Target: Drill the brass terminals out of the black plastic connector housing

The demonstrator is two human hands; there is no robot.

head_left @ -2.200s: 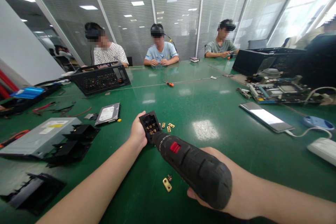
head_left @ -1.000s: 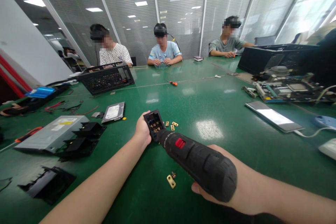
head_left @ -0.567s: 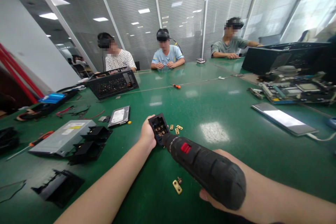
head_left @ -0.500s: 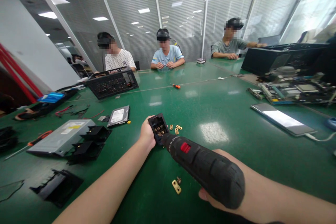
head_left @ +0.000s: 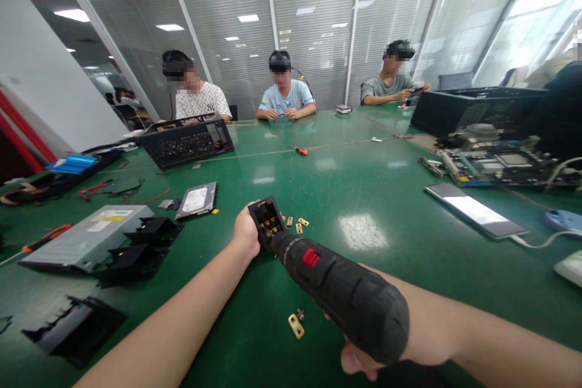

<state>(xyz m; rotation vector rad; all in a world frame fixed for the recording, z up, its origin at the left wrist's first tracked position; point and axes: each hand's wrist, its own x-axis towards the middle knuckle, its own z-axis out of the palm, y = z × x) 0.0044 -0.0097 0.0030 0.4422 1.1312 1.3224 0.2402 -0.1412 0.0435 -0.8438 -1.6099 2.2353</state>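
Centrally, a small black socket block (head_left: pixel 266 222) with brass contacts stands tilted on the green surface (head_left: pixel 386 194), gripped by the left hand (head_left: pixel 245 233). The right hand (head_left: pixel 364 357) clasps a black power screwdriver (head_left: pixel 341 291), its tip in the block. Brass plates (head_left: pixel 296 224) lie just right; another (head_left: pixel 295 325) lies nearer.

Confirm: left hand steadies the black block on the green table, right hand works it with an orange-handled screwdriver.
No. The head view shows the right hand holding a black power screwdriver with a red switch; the left hand does steady the black block.
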